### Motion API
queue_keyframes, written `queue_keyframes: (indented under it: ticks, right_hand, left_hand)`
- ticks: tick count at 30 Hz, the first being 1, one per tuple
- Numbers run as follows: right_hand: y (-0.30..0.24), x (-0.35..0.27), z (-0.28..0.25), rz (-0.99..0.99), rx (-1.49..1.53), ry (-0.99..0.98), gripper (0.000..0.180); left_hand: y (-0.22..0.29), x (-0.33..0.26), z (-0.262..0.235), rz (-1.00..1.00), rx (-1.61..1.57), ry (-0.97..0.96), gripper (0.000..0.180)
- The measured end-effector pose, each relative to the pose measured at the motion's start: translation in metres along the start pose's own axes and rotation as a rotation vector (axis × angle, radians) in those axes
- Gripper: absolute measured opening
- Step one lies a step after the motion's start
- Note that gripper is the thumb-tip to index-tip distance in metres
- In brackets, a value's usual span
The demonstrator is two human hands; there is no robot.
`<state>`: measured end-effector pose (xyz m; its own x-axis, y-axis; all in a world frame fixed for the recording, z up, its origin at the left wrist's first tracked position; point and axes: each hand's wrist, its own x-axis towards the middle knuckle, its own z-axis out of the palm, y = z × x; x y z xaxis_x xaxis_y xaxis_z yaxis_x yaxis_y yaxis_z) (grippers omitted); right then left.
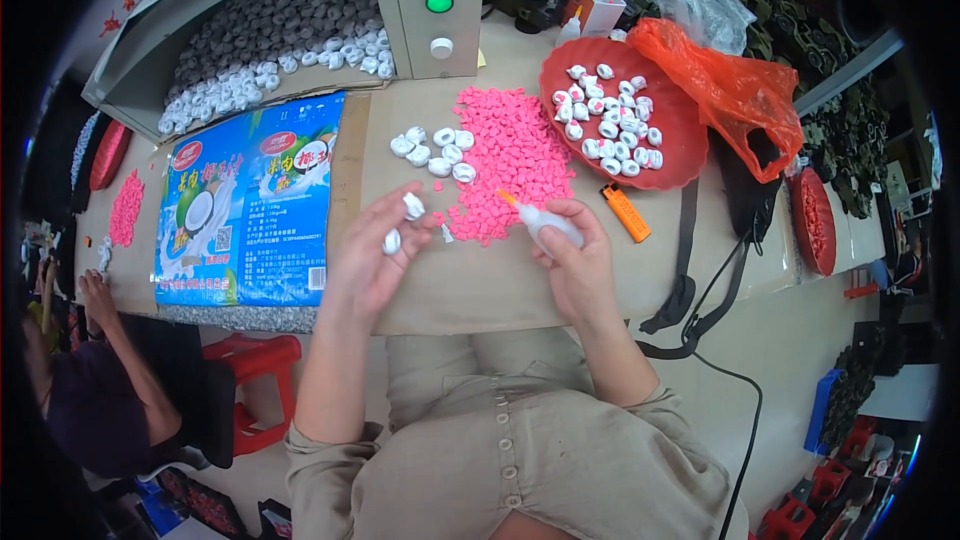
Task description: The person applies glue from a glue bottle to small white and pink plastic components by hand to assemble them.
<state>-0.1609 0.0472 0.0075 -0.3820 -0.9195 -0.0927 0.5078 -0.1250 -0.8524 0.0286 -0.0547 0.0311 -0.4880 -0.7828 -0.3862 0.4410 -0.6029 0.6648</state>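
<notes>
My left hand (378, 248) pinches a small white rounded piece (414, 205) at its fingertips, and a second white piece (391, 241) rests against its fingers. In my right hand (578, 258) is a white squeeze bottle (552, 227) with an orange nozzle, tilted so that its tip points up and left, apart from the left hand. Just beyond both hands spreads a heap of small pink pieces (505, 150). Several white pieces with dark hollows (443, 137) sit in a cluster along the heap's left edge.
A red scalloped dish (685, 155) at right holds white pieces, several with pink parts. Beside it lie an orange lighter (626, 213) and a red plastic bag (725, 85). A blue printed cardboard sheet (250, 200) covers the left side, below a metal box (430, 50) filled with white pieces. Another person (110, 380) works at far left.
</notes>
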Motion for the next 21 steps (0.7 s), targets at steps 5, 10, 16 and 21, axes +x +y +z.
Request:
queue_keyframes:
  ticks: [5,10,16,21]
  right_hand:
    - [-0.005,0.002,-0.001,-0.126,0.121,0.011,0.023]
    - [-0.006,-0.001,-0.001,-0.173,0.036,-0.087,0.021]
    - [0.004,-0.007,-0.001,-0.332,-0.15,-0.165,0.028]
    - [0.006,-0.007,-0.005,-0.487,-0.36,-0.217,0.02]
  left_hand:
    - [-0.034,-0.019,0.009,0.135,0.226,-0.116,0.031]
    - [-0.059,-0.019,0.019,0.234,0.329,-0.098,0.025]
    - [-0.071,-0.019,0.018,0.31,0.4,-0.064,0.021]
    - [-0.073,-0.016,0.017,0.384,0.362,-0.053,0.021]
